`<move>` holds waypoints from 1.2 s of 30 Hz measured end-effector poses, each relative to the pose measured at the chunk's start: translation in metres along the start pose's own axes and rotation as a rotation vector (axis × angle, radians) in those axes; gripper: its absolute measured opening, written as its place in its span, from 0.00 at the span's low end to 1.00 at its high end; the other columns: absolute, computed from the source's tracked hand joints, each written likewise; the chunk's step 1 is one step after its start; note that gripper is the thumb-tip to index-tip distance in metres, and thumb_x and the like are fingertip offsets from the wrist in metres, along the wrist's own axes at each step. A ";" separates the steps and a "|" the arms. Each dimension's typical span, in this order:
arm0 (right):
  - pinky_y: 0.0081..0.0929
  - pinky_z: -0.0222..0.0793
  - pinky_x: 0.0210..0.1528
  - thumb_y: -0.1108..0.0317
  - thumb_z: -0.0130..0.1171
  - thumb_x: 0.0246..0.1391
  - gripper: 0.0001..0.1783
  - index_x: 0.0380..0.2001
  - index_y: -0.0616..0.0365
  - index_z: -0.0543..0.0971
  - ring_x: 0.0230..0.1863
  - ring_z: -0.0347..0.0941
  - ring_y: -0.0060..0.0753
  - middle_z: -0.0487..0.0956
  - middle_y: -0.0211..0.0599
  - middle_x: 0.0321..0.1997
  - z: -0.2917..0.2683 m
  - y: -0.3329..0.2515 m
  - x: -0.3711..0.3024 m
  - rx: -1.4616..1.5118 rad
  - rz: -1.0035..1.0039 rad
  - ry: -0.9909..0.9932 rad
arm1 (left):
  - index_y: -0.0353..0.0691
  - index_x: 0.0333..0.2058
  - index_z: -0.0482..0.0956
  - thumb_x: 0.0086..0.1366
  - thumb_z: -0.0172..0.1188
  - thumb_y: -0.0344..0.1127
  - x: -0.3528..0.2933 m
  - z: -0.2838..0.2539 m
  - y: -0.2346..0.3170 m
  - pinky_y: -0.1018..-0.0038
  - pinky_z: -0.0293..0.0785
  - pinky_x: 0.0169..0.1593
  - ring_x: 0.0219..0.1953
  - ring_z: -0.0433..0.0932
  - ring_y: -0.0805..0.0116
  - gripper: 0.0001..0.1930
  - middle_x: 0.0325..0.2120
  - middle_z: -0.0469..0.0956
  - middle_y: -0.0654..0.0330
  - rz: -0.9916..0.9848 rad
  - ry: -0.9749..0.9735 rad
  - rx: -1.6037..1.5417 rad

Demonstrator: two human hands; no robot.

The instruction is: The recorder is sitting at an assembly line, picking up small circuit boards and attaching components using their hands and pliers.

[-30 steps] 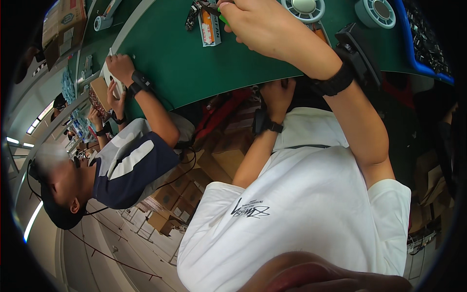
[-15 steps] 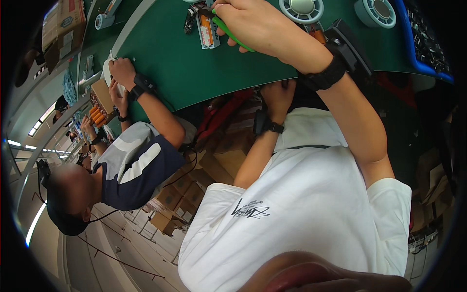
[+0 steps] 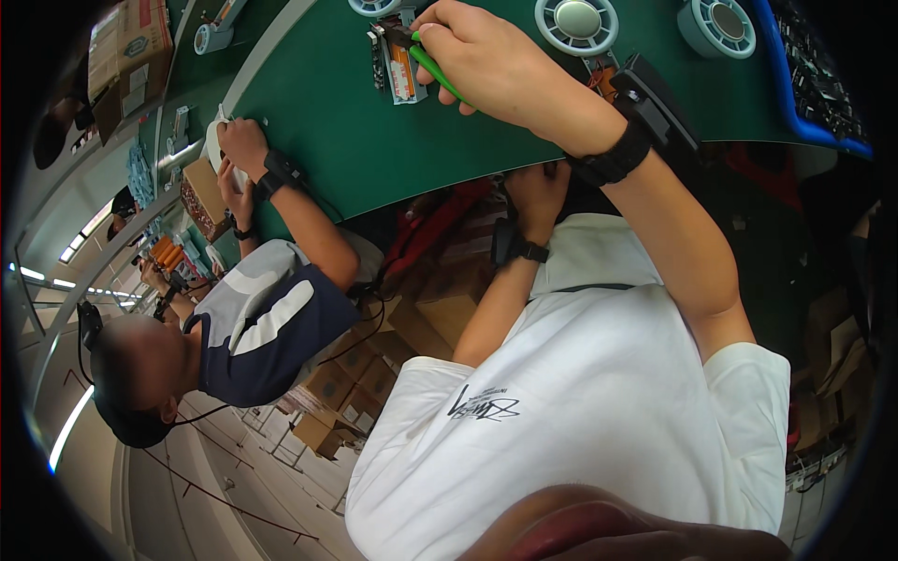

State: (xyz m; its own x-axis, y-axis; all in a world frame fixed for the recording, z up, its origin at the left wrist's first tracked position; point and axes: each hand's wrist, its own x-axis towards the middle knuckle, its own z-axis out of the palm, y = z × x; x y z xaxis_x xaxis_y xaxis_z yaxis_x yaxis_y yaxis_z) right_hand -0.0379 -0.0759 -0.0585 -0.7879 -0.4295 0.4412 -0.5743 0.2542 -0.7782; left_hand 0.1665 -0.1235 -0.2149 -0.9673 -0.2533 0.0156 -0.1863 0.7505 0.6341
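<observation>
While the near left hand [image 3: 538,199] has an indeterminable grip, the right hand [image 3: 482,56] holds a green-handled, dark-tipped tool [image 3: 436,73] at a rectangular orange-and-silver unit [image 3: 404,82].

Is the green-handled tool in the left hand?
No, the right hand holds the green-handled tool; the left hand is apart from it.

One wide camera sits on the person's head [image 3: 580,528] and looks down, very close to the white T-shirt [image 3: 599,383], with the green worktop [image 3: 327,140] a bit farther off at the top.
</observation>
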 end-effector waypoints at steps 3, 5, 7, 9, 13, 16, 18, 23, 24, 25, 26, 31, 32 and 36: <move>0.44 0.76 0.38 0.75 0.57 0.59 0.08 0.38 0.70 0.74 0.36 0.77 0.55 0.73 0.55 0.42 0.000 0.001 -0.001 -0.022 -0.018 0.012 | 0.41 0.31 0.79 0.60 0.69 0.37 0.000 -0.001 0.002 0.54 0.74 0.31 0.24 0.78 0.49 0.08 0.19 0.76 0.58 -0.009 -0.009 -0.005; 0.44 0.75 0.36 0.74 0.56 0.59 0.08 0.37 0.70 0.74 0.34 0.76 0.55 0.72 0.55 0.42 -0.002 -0.003 0.004 -0.013 -0.009 0.002 | 0.41 0.31 0.79 0.60 0.69 0.37 0.004 -0.005 0.007 0.54 0.74 0.32 0.24 0.78 0.49 0.08 0.18 0.76 0.58 -0.014 -0.010 -0.008; 0.45 0.75 0.34 0.74 0.56 0.61 0.08 0.37 0.70 0.73 0.33 0.76 0.56 0.73 0.56 0.40 -0.007 -0.008 0.004 -0.083 0.002 -0.041 | 0.41 0.30 0.79 0.60 0.69 0.37 0.008 -0.010 0.015 0.54 0.74 0.32 0.24 0.78 0.49 0.09 0.18 0.75 0.58 -0.003 0.047 -0.047; 0.47 0.75 0.32 0.73 0.54 0.63 0.08 0.37 0.69 0.72 0.30 0.76 0.58 0.75 0.58 0.38 -0.018 -0.019 0.003 -0.225 0.024 -0.125 | 0.40 0.30 0.79 0.60 0.69 0.37 0.007 -0.009 0.015 0.54 0.74 0.33 0.24 0.78 0.49 0.09 0.18 0.75 0.58 0.004 0.077 -0.067; 0.50 0.73 0.29 0.69 0.52 0.68 0.10 0.37 0.68 0.70 0.27 0.78 0.59 0.77 0.59 0.29 -0.029 -0.037 0.010 0.033 0.323 -0.110 | 0.39 0.32 0.80 0.60 0.70 0.38 -0.002 0.003 -0.001 0.52 0.75 0.35 0.26 0.80 0.47 0.10 0.20 0.79 0.56 -0.013 0.082 -0.173; 0.51 0.73 0.29 0.67 0.50 0.71 0.12 0.38 0.67 0.68 0.27 0.80 0.60 0.76 0.60 0.24 -0.030 -0.043 0.010 0.049 0.363 -0.076 | 0.38 0.35 0.82 0.60 0.70 0.38 -0.003 0.008 -0.006 0.52 0.76 0.36 0.30 0.82 0.44 0.10 0.24 0.83 0.52 0.060 0.117 -0.126; 0.51 0.73 0.28 0.66 0.49 0.72 0.12 0.39 0.67 0.68 0.27 0.80 0.60 0.76 0.60 0.22 -0.030 -0.048 0.011 0.058 0.381 -0.060 | 0.38 0.35 0.83 0.60 0.70 0.38 -0.004 0.010 -0.010 0.52 0.76 0.36 0.30 0.82 0.44 0.10 0.25 0.83 0.51 0.065 0.114 -0.105; 0.43 0.77 0.34 0.67 0.55 0.66 0.09 0.41 0.65 0.75 0.34 0.82 0.53 0.80 0.55 0.31 -0.020 -0.054 0.009 -0.166 0.439 -0.107 | 0.38 0.36 0.84 0.60 0.70 0.37 -0.008 0.006 -0.005 0.52 0.77 0.35 0.32 0.83 0.43 0.10 0.27 0.84 0.50 0.084 0.088 -0.061; 0.40 0.79 0.39 0.66 0.56 0.66 0.11 0.45 0.63 0.76 0.40 0.82 0.46 0.81 0.51 0.37 -0.015 -0.054 0.007 -0.244 0.440 -0.165 | 0.38 0.35 0.84 0.60 0.70 0.37 -0.007 0.005 -0.004 0.52 0.77 0.35 0.31 0.83 0.43 0.10 0.27 0.84 0.50 0.084 0.085 -0.055; 0.36 0.80 0.44 0.65 0.58 0.66 0.15 0.50 0.62 0.77 0.46 0.82 0.39 0.82 0.47 0.44 -0.011 -0.054 0.005 -0.323 0.440 -0.223 | 0.38 0.35 0.84 0.60 0.70 0.37 -0.008 0.002 -0.002 0.52 0.77 0.34 0.31 0.83 0.43 0.10 0.27 0.84 0.50 0.084 0.082 -0.050; 0.36 0.80 0.44 0.65 0.58 0.66 0.15 0.50 0.62 0.77 0.46 0.82 0.39 0.82 0.47 0.44 -0.007 -0.055 0.003 -0.324 0.437 -0.223 | 0.38 0.35 0.84 0.60 0.71 0.37 -0.008 -0.006 -0.004 0.52 0.77 0.34 0.31 0.83 0.43 0.10 0.27 0.84 0.50 0.084 0.078 -0.044; 0.33 0.76 0.38 0.71 0.60 0.60 0.13 0.49 0.57 0.76 0.39 0.79 0.39 0.78 0.42 0.39 0.006 -0.059 -0.005 -0.577 0.339 -0.065 | 0.38 0.35 0.84 0.60 0.71 0.37 0.002 -0.009 -0.003 0.52 0.77 0.34 0.31 0.83 0.43 0.10 0.26 0.84 0.50 0.080 0.062 -0.011; 0.33 0.75 0.37 0.72 0.61 0.57 0.15 0.48 0.57 0.76 0.38 0.78 0.40 0.77 0.42 0.37 0.007 -0.059 -0.007 -0.606 0.298 -0.018 | 0.38 0.35 0.84 0.60 0.71 0.38 -0.002 -0.016 -0.004 0.53 0.77 0.34 0.31 0.83 0.43 0.10 0.26 0.83 0.50 0.077 0.058 -0.004; 0.35 0.74 0.36 0.72 0.62 0.57 0.16 0.49 0.57 0.75 0.35 0.76 0.42 0.75 0.42 0.36 0.005 -0.054 -0.009 -0.712 0.214 0.024 | 0.39 0.34 0.84 0.60 0.71 0.38 -0.004 -0.017 0.004 0.53 0.77 0.33 0.30 0.83 0.43 0.10 0.26 0.83 0.50 0.067 0.048 0.004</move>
State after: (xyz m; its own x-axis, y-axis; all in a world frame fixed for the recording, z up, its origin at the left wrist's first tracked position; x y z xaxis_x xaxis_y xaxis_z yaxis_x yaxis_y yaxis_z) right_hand 0.0014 -0.0900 -0.0224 -0.8985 -0.2906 0.3290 -0.4066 0.8335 -0.3741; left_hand 0.1726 -0.1295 -0.1994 -0.9683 -0.2311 0.0949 -0.1221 0.7692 0.6272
